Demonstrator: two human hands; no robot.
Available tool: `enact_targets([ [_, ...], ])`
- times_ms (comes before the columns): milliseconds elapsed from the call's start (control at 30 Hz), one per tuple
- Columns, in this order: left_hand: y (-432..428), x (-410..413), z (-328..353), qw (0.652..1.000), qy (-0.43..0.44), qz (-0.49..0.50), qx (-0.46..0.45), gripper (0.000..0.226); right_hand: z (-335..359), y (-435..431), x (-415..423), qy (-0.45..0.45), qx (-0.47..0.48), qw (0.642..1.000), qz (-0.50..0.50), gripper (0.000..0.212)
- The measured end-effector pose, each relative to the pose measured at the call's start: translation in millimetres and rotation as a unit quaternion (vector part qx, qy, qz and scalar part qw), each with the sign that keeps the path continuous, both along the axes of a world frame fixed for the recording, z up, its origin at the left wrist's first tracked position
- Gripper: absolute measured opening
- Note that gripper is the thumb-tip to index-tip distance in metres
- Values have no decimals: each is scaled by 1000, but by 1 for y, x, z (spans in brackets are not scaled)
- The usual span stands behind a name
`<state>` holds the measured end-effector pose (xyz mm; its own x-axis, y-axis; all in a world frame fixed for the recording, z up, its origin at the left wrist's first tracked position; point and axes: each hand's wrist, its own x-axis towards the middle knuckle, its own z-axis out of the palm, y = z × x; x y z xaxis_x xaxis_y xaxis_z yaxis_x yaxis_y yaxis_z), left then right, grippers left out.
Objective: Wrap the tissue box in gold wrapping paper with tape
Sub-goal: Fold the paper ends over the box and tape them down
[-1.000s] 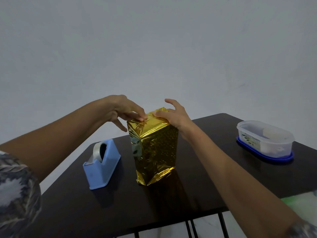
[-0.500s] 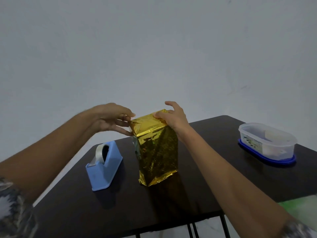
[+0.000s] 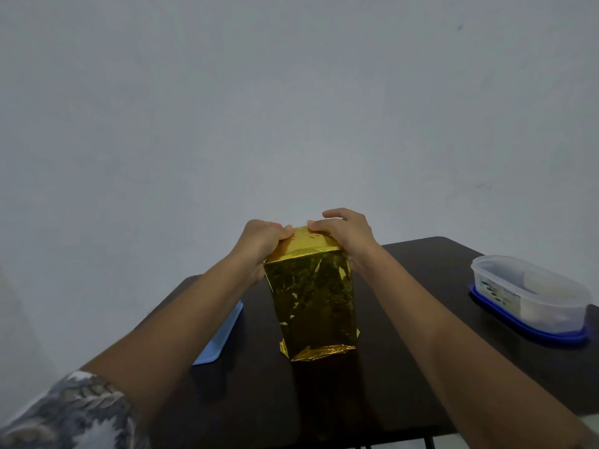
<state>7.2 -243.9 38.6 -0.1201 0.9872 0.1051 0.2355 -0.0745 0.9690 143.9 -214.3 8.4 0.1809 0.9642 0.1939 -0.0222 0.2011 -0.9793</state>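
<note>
Since a moment ago my left grip (image 3: 259, 241) has come in from beside the parcel and closed over its upper left edge, and the tissue box (image 3: 311, 299) has turned a broad face toward me. My right grip (image 3: 343, 231) is curled over the upper right corner, thumb on the folded top, one finger lifted clear. The box stands on its short end at the centre of the frame, on the dark table (image 3: 453, 270), its long axis upright and the folded end pointing up. The gold wrapping paper (image 3: 301, 247) covers every side I can see, with loose creased corners at the foot. I judge it light and hollow, stiff only along the card edges, and the foil slick and quick to crease or tear, so I would hold at the top corners, not the faces. The blue tape dispenser (image 3: 223, 335) shows at lower left, mostly behind my forearm
</note>
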Motion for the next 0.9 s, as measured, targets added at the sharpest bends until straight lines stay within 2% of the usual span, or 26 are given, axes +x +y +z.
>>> enact_targets([
  [67,3,0,-2,1000,-1,19,11,12,-1,0,-2,0,11,1000,-17,37],
  [133,4,0,-3,999,-7,30,25,17,0,-3,-2,-7,18,1000,-25,34],
  [167,5,0,-3,999,-16,35,27,21,1,-5,-2,-14,23,999,-26,33],
  [267,3,3,-4,998,-48,27,28,11,1,-9,-3,-44,41,998,-35,40],
  [333,5,2,-7,999,-28,7,34,29,0,-10,-2,-56,41,997,-45,54],
  [400,11,1,-10,998,-10,28,48,37,1,-11,-2,-66,41,995,-58,53],
  [433,12,1,-11,998,-2,38,55,33,1,-10,-2,-67,42,995,-62,49],
  [500,17,-1,-12,997,-1,44,64,6,2,-11,-3,-67,46,994,-70,41],
  [600,15,-7,-9,998,-38,40,44,15,3,-13,-3,-65,51,993,-90,31],
  [633,11,-8,-6,999,-35,22,21,26,3,-13,-3,-56,45,993,-91,33],
  [700,5,-12,4,996,59,-61,7,61,3,-12,-5,-40,25,995,-83,49],
  [733,4,-13,10,982,156,-105,24,70,3,-12,-6,-28,9,997,-70,58],
  [800,-1,-8,17,912,365,-171,71,81,3,-11,-5,37,-21,999,-22,69],
  [867,-1,2,16,837,495,-212,94,91,2,-14,1,121,-33,992,35,70],
  [900,2,6,15,812,534,-210,109,89,1,-16,7,136,-37,989,44,69],
])
